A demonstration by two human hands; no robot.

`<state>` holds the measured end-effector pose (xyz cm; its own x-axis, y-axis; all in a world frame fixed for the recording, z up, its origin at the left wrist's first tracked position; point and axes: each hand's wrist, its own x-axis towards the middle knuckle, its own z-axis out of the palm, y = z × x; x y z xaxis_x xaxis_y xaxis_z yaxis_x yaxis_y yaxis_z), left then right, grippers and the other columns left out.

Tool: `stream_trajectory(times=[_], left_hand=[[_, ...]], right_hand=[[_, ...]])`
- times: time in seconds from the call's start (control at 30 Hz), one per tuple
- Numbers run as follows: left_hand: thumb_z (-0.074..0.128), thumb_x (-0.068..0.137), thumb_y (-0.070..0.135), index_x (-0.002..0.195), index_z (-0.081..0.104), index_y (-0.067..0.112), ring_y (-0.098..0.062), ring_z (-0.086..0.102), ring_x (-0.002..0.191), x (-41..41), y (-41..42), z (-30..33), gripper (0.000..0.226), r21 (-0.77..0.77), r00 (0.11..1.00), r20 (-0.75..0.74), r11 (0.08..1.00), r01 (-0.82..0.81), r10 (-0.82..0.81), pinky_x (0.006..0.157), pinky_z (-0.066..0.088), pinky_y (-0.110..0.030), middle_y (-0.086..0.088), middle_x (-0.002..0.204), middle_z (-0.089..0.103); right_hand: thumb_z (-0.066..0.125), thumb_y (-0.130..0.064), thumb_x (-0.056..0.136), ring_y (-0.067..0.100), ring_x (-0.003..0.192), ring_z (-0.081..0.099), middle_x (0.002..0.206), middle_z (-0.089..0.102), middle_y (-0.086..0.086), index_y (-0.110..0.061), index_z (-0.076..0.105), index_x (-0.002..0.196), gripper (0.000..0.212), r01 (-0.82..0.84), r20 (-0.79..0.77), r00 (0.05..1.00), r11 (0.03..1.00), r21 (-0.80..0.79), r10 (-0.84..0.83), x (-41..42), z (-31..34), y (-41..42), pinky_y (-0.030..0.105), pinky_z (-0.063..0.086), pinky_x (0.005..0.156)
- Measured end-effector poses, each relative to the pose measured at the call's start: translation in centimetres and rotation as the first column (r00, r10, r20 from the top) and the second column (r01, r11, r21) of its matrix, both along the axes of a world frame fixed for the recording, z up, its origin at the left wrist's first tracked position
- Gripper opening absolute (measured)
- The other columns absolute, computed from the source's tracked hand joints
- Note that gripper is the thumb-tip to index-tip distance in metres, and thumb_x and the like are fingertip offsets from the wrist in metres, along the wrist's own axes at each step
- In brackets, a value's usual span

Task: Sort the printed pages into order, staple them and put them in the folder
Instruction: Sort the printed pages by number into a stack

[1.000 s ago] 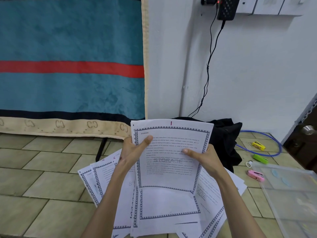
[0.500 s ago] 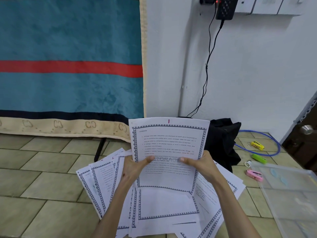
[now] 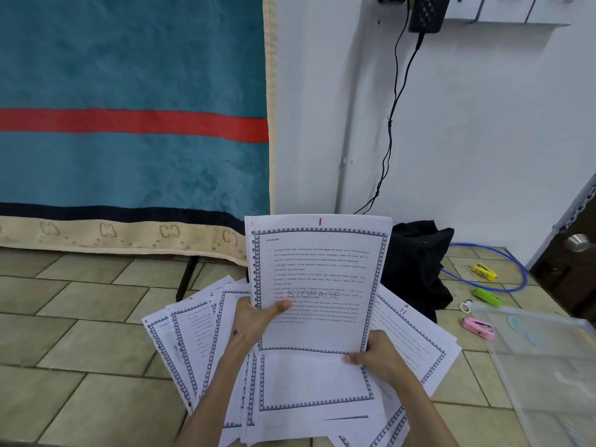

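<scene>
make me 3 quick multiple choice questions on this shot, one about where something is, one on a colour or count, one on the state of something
1. Where does the pink stapler lie?
A. on the floor tiles right of the pages, by the clear folder
B. on top of the held page
C. inside the black bag

2. How many small staplers lie on the floor at the right?
A. one
B. three
C. five

3. How is the page marked 1 held?
A. flat on the floor, untouched
B. by both hands, raised above the fanned pages
C. rolled up in one hand

Answers:
1 A: it lies on the tiles beside the folder's near corner.
2 B: yellow, green and pink.
3 B: the left hand pinches its left edge, the right hand its lower right corner.
</scene>
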<state>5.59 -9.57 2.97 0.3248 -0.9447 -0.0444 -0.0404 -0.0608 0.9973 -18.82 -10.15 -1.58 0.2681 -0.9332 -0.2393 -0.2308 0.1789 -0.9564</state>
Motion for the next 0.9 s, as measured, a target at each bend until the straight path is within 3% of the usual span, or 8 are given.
stream_trajectory(times=[0.07,0.2,0.37,0.5,0.57,0.67,0.8,0.9], left_hand=[[0.085,0.061,0.018,0.076,0.064,0.025,-0.021,0.066,0.085,0.0,-0.2,-0.3,0.027,0.021,1.000,0.006,1.000,0.006,-0.006,0.078,0.056,-0.033,0.015,0.071,0.068],[0.084,0.064,0.012,0.071,0.062,0.026,0.000,0.061,0.069,-0.1,-0.1,-0.4,0.027,0.021,1.000,-0.006,1.000,0.007,-0.007,0.058,0.049,-0.012,0.026,0.050,0.062],[0.088,0.057,0.022,0.087,0.065,0.012,-0.011,0.064,0.077,0.4,-0.4,-1.1,0.039,0.063,0.999,-0.006,0.997,-0.042,0.043,0.067,0.052,-0.024,0.010,0.074,0.067],[0.089,0.043,0.039,0.100,0.063,0.006,-0.019,0.066,0.087,0.5,-0.4,-1.1,0.070,0.060,1.000,-0.023,0.998,0.001,0.001,0.078,0.055,-0.032,0.007,0.082,0.068],[0.088,0.043,0.040,0.091,0.066,0.014,-0.015,0.066,0.084,0.3,-0.2,-0.8,0.059,0.044,0.999,-0.017,0.998,0.034,-0.033,0.075,0.055,-0.028,0.011,0.079,0.068],[0.084,0.061,0.020,0.082,0.066,0.023,-0.012,0.065,0.082,0.1,0.2,-0.3,0.028,0.017,0.998,0.007,0.998,0.064,-0.064,0.074,0.055,-0.024,0.013,0.078,0.067],[0.082,0.066,0.017,0.084,0.064,0.023,-0.013,0.064,0.083,-0.1,0.5,0.0,0.026,0.004,0.998,-0.020,0.998,0.067,-0.067,0.082,0.053,-0.031,0.012,0.080,0.066],[0.085,0.058,0.032,0.094,0.065,0.017,-0.019,0.066,0.093,0.1,0.7,0.0,0.043,0.018,0.996,-0.020,0.996,0.092,-0.092,0.086,0.054,-0.036,0.009,0.085,0.068]], right_hand=[[0.070,0.018,0.070,0.014,0.075,0.073,0.082,0.076,0.001,-0.007,0.072,0.082,0.028,0.044,0.036,0.998,0.999,-0.002,-0.044,0.0,-0.5,-0.1,0.023,0.056,0.061],[0.074,0.014,0.068,0.023,0.078,0.073,0.089,0.075,0.009,-0.003,0.073,0.082,0.021,0.094,0.067,0.993,0.995,-0.014,-0.093,0.1,-1.1,-0.2,0.028,0.057,0.062],[0.082,0.001,0.064,0.004,0.082,0.071,0.085,0.075,-0.015,-0.020,0.071,0.089,0.034,-0.040,-0.007,0.999,0.995,-0.089,0.040,0.2,2.3,-0.6,0.015,0.053,0.066],[0.079,-0.015,0.066,0.014,0.087,0.072,0.093,0.076,-0.003,-0.014,0.072,0.094,0.029,0.121,0.206,0.976,0.964,-0.237,-0.072,0.9,7.8,-1.5,0.023,0.056,0.070],[0.076,-0.013,0.069,0.016,0.086,0.072,0.095,0.075,0.002,-0.006,0.071,0.096,0.029,0.177,0.295,0.952,0.939,-0.294,-0.087,1.3,10.1,-1.9,0.024,0.056,0.070],[0.077,-0.008,0.070,0.017,0.085,0.073,0.093,0.076,0.002,-0.007,0.072,0.094,0.024,0.159,0.308,0.950,0.934,-0.320,-0.056,1.9,12.0,-2.2,0.024,0.057,0.068],[0.078,-0.010,0.067,0.020,0.086,0.073,0.090,0.076,0.000,-0.012,0.072,0.089,0.023,0.165,0.295,0.953,0.940,-0.300,-0.073,2.3,11.3,-2.2,0.027,0.058,0.070],[0.077,-0.005,0.071,0.020,0.085,0.073,0.089,0.076,0.000,-0.013,0.072,0.088,0.019,0.182,0.305,0.948,0.938,-0.295,-0.089,2.2,11.1,-2.1,0.028,0.058,0.070]])
